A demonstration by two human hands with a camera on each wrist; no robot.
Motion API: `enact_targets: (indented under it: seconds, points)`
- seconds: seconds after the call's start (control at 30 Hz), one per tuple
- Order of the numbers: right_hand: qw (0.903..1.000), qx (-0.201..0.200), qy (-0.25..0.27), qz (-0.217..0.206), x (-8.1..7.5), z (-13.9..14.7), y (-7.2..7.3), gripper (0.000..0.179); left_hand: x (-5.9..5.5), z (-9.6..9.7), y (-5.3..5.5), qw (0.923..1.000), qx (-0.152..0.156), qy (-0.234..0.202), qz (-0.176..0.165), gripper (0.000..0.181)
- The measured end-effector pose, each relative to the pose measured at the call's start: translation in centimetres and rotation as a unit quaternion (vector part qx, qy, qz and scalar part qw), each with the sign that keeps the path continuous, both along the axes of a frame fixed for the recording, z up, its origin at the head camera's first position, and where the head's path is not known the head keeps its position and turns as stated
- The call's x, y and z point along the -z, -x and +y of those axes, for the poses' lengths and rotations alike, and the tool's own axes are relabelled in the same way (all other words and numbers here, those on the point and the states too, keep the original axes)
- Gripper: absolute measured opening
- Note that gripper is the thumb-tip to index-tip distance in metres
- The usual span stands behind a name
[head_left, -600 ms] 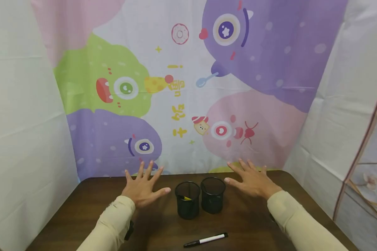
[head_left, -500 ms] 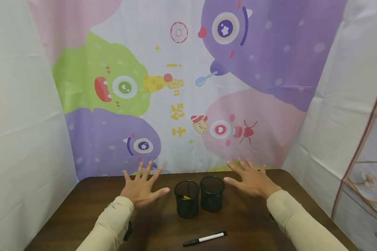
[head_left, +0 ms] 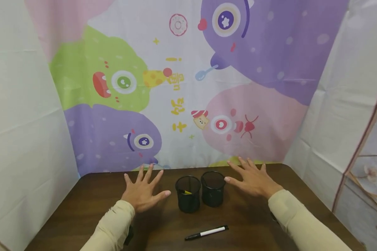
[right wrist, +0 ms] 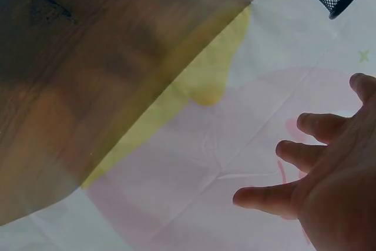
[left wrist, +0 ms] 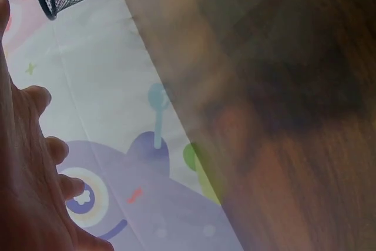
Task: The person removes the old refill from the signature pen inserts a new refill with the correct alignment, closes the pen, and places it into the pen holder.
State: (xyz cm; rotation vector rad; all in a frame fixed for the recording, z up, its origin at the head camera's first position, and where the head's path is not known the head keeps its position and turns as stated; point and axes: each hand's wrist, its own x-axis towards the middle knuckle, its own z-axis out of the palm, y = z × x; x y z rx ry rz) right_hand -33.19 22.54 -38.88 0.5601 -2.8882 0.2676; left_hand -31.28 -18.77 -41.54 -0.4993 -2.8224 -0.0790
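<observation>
Two black mesh pen holders stand side by side in the middle of the table. The left pen holder (head_left: pixel 189 202) has a dark pen with a yellow part inside it; the right pen holder (head_left: pixel 213 196) is a little farther back. In front of them lies a black-and-white marker (head_left: pixel 207 233), slanting slightly. My left hand (head_left: pixel 142 191) is spread, fingers straight, to the left of the holders with its thumb pointing at them. To their right my right hand (head_left: pixel 252 179) is spread too, its thumb tip right beside the right holder's rim. Neither hand holds anything.
The dark wooden table (head_left: pixel 163 230) has rounded far corners. Behind it hangs a cartoon-printed cloth (head_left: pixel 188 150). Pale cloth walls close in the left (head_left: pixel 28 139) and right sides (head_left: pixel 326 132).
The head view has tilted slightly, so the backdrop, holders and marker sit a little higher in it. Both hands stay spread in nearly the same place.
</observation>
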Motion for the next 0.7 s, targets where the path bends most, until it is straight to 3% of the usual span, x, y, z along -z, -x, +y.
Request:
enact_targets:
  seconds: [0.7]
  points:
    - [1.0000,0.000,-0.002,0.008,1.7,0.1,-1.3,0.081,1.7,1.0,-2.0,0.9997,0.004,-0.001,-0.023,0.084]
